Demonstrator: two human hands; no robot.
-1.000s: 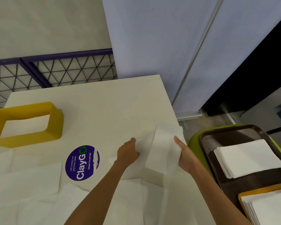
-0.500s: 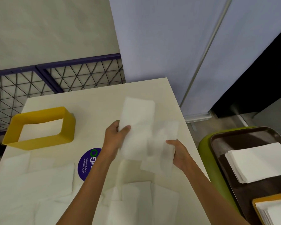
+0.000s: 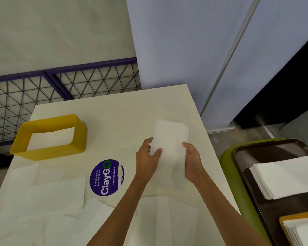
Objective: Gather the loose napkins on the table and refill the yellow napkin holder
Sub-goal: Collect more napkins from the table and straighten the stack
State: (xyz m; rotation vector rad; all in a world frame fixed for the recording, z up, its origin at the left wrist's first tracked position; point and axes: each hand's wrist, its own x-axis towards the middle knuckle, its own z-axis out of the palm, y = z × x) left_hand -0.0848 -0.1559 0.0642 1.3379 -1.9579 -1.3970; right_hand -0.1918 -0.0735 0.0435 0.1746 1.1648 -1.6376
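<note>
- My left grip [image 3: 147, 158] pinches the left edge of the held white napkins [image 3: 170, 137], thumb on top.
- My right grip [image 3: 192, 160] curls round their right edge.
- They sit over the bench [image 3: 114, 110], well right of the yellow napkin holder [image 3: 48, 151].
- Loose napkins [image 3: 43, 201] lie on the bench's near side.

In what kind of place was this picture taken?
Probably a shared pantry or canteen. The round sticker on the table reads "Let's keep our pantries clean"; a yellow napkin holder stands near it, and a brown tray at the right carries stacked napkins.
</note>
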